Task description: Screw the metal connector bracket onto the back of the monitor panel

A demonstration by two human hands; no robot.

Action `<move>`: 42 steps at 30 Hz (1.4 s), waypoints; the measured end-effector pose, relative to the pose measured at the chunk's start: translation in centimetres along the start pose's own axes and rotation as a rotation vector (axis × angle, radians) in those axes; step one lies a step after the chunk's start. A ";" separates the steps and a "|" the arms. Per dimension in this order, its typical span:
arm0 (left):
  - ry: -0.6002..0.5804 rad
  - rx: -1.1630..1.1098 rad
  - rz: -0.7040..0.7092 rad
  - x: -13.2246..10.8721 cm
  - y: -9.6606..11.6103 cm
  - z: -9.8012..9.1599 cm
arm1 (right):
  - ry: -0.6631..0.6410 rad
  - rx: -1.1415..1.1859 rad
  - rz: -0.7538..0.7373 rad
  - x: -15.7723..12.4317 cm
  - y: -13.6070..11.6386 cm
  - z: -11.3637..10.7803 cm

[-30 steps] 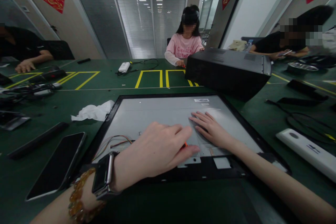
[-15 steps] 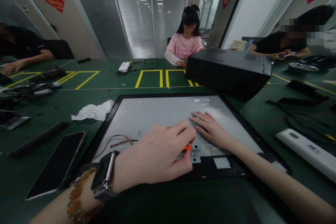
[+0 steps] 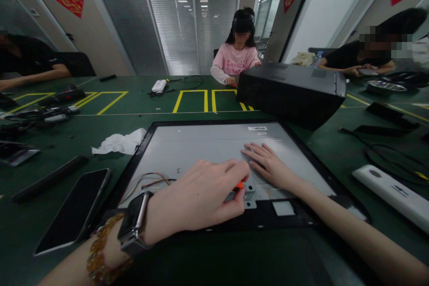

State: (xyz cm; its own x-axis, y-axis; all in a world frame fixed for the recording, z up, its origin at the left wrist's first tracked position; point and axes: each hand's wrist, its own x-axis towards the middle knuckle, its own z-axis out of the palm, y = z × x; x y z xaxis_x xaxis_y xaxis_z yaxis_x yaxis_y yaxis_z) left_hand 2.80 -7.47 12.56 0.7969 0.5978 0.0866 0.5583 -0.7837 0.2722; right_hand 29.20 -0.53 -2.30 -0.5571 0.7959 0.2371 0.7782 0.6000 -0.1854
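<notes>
A flat display panel [image 3: 208, 143] lies face-down-looking, with a grey metal back and a black frame, on the green table. My left hand [image 3: 208, 192], with a watch and beaded bracelet at the wrist, is closed in a pinch on a small orange tool [image 3: 239, 185]; most of it is hidden by the fingers. That pinch is right at a metal bracket [image 3: 250, 196] near the panel's near edge. Flat on the grey back rests my right hand [image 3: 268, 163], fingers spread. Thin wires [image 3: 147, 181] run across the panel left of my left hand.
A phone [image 3: 73, 210], dark bar [image 3: 50, 178] and crumpled tissue [image 3: 120, 142] lie left. Behind the panel's right corner stands a large black case [image 3: 288, 94]; a person [image 3: 234, 60] sits beyond it. A white device [image 3: 392, 192] and cables are right.
The fingers of my left hand have shifted slightly around the orange tool, showing less of it. My right hand stays put. The person at far left has moved an arm.
</notes>
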 end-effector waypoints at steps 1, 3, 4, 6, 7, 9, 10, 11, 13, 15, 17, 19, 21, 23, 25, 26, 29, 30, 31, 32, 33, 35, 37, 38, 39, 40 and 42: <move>0.002 -0.005 -0.006 0.0 0.1 -0.1 | 0.004 0.002 -0.001 0.0 0.0 0.0; 0.014 -0.007 -0.011 -0.1 0.1 -0.2 | 0.012 0.004 -0.003 0.0 0.0 0.0; 0.018 -0.004 -0.016 -0.1 0.1 -0.2 | 0.014 0.004 -0.002 0.0 -0.1 0.0; 0.018 0.006 -0.022 -0.1 0.0 -0.1 | 0.014 0.000 0.004 0.0 -0.1 -0.1; 0.012 0.016 -0.025 -0.1 -0.1 0.0 | 0.012 -0.001 0.006 0.0 -0.1 -0.1; 0.008 0.058 -0.032 0.0 -0.2 0.2 | 0.008 0.000 0.006 0.0 -0.1 -0.1; 0.013 0.088 -0.033 0.0 -0.3 0.3 | 0.006 0.002 0.005 0.0 0.0 0.0; 0.020 0.117 -0.034 0.1 -0.4 0.4 | 0.002 0.004 0.003 0.0 0.1 0.0; 0.027 0.146 -0.030 0.2 -0.5 0.5 | -0.008 0.004 0.001 0.0 0.2 0.1; 0.012 0.127 -0.022 0.2 -0.5 0.4 | -0.018 0.000 0.004 0.0 0.3 0.2; -0.008 0.094 -0.019 0.2 -0.4 0.3 | -0.017 0.000 0.006 0.0 0.4 0.2; -0.010 0.078 -0.019 0.1 -0.4 0.1 | -0.006 0.006 0.007 0.0 0.3 0.1; 0.001 0.072 -0.021 0.1 -0.3 0.1 | 0.003 0.013 0.009 0.0 0.2 0.1; 0.007 0.058 -0.023 0.0 -0.2 0.0 | 0.005 0.017 0.005 0.0 0.2 0.0; -0.001 0.035 -0.017 0.0 -0.1 0.0 | 0.002 0.017 0.000 0.0 0.1 0.0; -0.007 0.029 -0.014 0.0 -0.1 0.0 | 0.000 0.016 -0.001 0.0 0.1 0.0; -0.012 0.036 0.003 0.0 0.1 -0.2 | -0.002 0.010 -0.001 0.0 0.1 0.0; -0.013 0.042 0.006 0.0 0.2 -0.3 | -0.002 0.008 -0.002 0.0 0.1 0.0; -0.017 0.047 0.006 0.0 0.2 -0.3 | -0.002 0.006 -0.003 -0.1 0.1 0.0; -0.020 0.053 0.006 0.0 0.3 -0.4 | -0.001 0.006 -0.004 -0.1 0.2 0.0; -0.021 0.058 0.005 -0.1 0.3 -0.5 | 0.001 0.008 -0.005 -0.1 0.2 0.0; -0.018 0.070 0.003 -0.1 0.3 -0.5 | 0.010 0.016 -0.006 -0.1 0.3 0.1; -0.007 0.083 0.005 -0.1 0.2 -0.5 | 0.014 0.026 -0.008 -0.1 0.3 0.0; -0.002 0.089 0.005 -0.1 0.2 -0.4 | 0.013 0.028 -0.008 -0.1 0.3 0.0; -0.002 0.094 0.005 -0.1 0.2 -0.3 | 0.011 0.029 -0.007 -0.1 0.2 0.0; -0.001 0.103 0.005 -0.1 0.1 -0.2 | 0.008 0.028 -0.005 -0.1 0.2 0.0; 0.009 0.146 0.005 0.0 -0.1 0.1 | 0.001 0.023 0.001 0.0 0.1 -0.1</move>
State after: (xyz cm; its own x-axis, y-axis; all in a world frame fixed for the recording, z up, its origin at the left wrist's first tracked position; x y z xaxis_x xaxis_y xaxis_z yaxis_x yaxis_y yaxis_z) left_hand 2.78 -7.43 12.41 0.7977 0.5952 0.0964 0.5829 -0.8022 0.1291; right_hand 29.31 -0.52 -2.22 -0.5563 0.7963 0.2376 0.7718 0.6011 -0.2074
